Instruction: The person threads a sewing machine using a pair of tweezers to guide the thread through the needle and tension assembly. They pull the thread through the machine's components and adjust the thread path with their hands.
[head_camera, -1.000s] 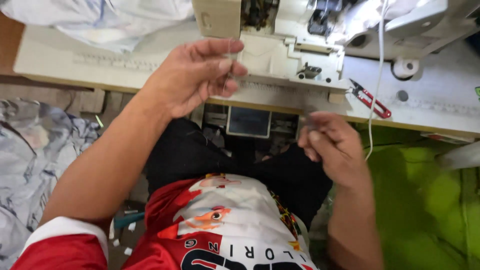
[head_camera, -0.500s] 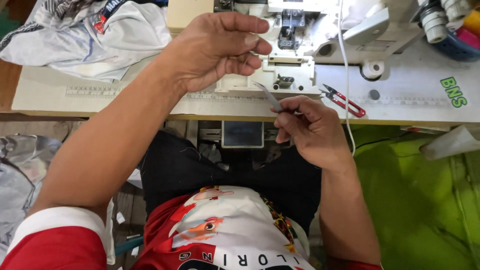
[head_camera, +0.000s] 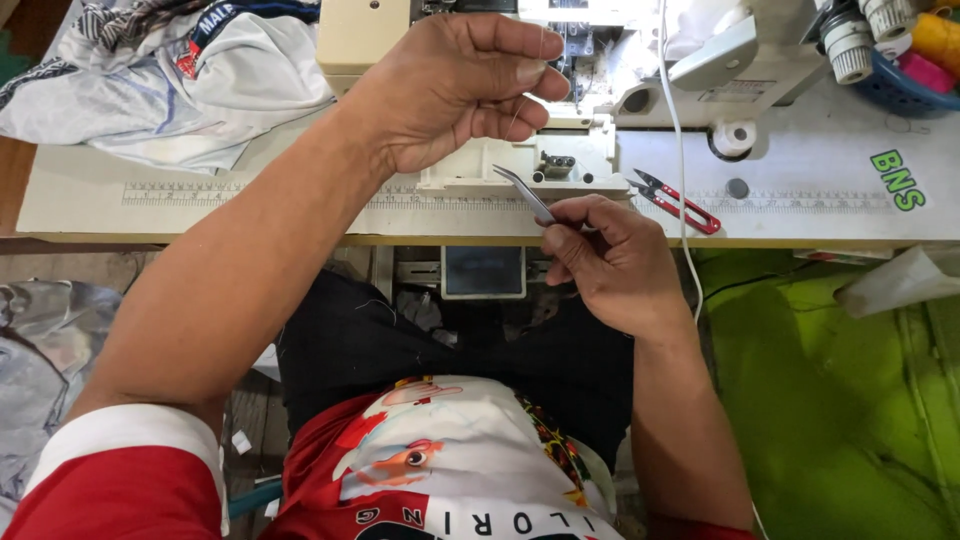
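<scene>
My left hand (head_camera: 455, 90) is raised in front of the cream sewing machine (head_camera: 590, 60), thumb and fingers pinched on a thin thread that is barely visible. My right hand (head_camera: 610, 260) sits at the table's front edge and grips metal tweezers (head_camera: 525, 192), their points aimed up-left toward the machine's base plate (head_camera: 520, 170). The two hands are a short gap apart.
Red-handled thread snips (head_camera: 680, 203) lie on the white table (head_camera: 820, 195) right of my right hand. Crumpled white and grey fabric (head_camera: 170, 80) lies at the back left. Thread spools in a blue basket (head_camera: 900, 50) stand at the back right. Green cloth (head_camera: 850, 400) hangs lower right.
My right hand has risen from my lap to the table edge and now holds the tweezers up. My left hand stays pinched by the machine while the view shifted.
</scene>
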